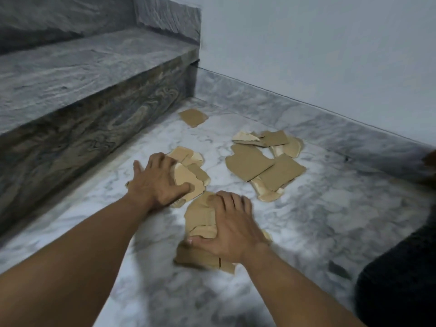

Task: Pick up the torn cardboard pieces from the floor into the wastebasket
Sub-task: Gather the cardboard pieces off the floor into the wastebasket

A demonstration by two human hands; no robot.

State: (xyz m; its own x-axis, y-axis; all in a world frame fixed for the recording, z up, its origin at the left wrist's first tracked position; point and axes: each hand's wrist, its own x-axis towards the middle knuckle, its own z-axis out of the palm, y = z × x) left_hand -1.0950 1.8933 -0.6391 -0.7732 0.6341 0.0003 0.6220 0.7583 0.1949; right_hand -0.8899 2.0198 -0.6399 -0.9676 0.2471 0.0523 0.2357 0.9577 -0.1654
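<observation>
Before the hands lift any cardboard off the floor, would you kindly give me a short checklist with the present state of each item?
1. Left hand on the pile near the step: ok, palm and fingers rest on it.
2. Right hand on the nearest pile: ok, pressed flat on it.
3. Pieces actually gripped: cannot tell, both hands lie on top and no piece is lifted.
4. Other cardboard left on the floor: not ok, a group toward the wall and a single piece in the corner lie untouched.
5. Wastebasket located: cannot tell, only a dark shape at the right edge.
</observation>
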